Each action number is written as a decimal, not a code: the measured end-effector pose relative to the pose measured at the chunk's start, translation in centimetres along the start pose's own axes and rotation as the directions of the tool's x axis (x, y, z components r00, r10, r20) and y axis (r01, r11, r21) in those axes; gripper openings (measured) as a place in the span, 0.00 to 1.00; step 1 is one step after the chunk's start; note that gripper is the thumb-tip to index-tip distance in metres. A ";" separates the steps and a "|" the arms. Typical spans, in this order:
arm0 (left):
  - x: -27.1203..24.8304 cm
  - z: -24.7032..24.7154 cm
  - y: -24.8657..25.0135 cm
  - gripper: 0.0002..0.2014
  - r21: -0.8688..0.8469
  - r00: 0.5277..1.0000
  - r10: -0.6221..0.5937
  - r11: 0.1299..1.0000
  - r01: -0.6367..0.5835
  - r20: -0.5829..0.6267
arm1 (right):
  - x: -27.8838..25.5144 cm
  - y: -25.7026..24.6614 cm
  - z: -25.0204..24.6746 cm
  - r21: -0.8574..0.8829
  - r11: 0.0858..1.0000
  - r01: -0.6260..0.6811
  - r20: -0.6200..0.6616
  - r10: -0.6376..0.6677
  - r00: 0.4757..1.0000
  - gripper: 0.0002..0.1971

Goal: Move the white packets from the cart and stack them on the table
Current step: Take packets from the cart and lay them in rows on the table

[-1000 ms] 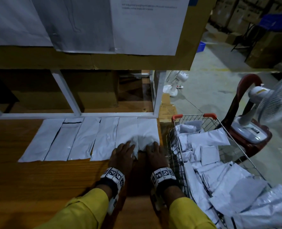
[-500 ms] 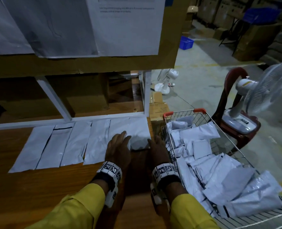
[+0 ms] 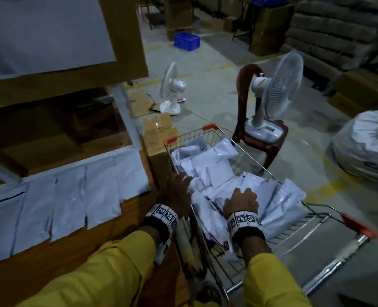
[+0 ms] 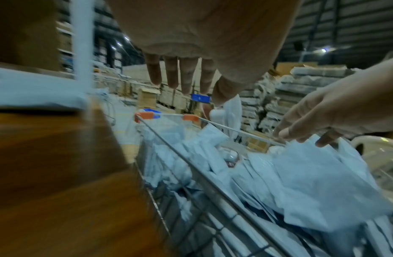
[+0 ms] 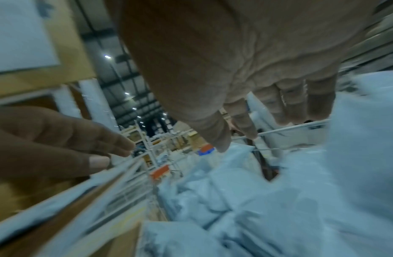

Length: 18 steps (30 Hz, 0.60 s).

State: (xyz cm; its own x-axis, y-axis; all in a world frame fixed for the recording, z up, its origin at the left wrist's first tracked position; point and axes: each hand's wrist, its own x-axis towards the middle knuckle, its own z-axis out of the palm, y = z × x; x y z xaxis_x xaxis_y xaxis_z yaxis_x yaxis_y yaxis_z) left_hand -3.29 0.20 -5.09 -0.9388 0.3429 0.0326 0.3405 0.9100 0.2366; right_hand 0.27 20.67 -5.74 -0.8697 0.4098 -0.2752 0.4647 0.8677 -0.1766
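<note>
Several white packets (image 3: 99, 191) lie side by side in a row on the wooden table (image 3: 72, 258) at the left. To its right stands a wire cart (image 3: 247, 155) heaped with more white packets (image 3: 219, 176). My left hand (image 3: 180, 185) hovers over the cart's left rim beside the table corner, fingers straight and spread (image 4: 180, 74), holding nothing. My right hand (image 3: 242, 196) is over the middle of the heap. In the left wrist view its fingertips (image 4: 285, 133) reach down to the top edge of an upright packet (image 4: 312, 173). No grip shows.
A white fan (image 3: 272, 89) sits on a maroon chair (image 3: 263, 142) just beyond the cart. Another fan (image 3: 171, 89) stands on the floor. A cardboard box (image 3: 159, 134) is wedged between table and cart. A big white sack (image 3: 365, 147) lies far right.
Both hands left the packets on the table and swung right to the cart. The head view turned right with them.
</note>
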 end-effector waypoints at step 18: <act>3.2 10.8 7.5 0.30 0.373 0.827 0.011 0.890 -0.264 0.562 | 3.9 9.5 5.4 -0.241 0.968 -0.067 0.061 0.084 0.995 0.59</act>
State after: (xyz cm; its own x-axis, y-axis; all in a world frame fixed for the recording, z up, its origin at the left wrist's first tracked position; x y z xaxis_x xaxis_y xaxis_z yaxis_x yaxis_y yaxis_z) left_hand -3.19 10.60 -13.68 -0.7441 0.4244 -0.5159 0.5704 0.8057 -0.1599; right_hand 2.19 29.00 -13.58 -0.8155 0.4634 -0.3466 0.4684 0.8803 0.0750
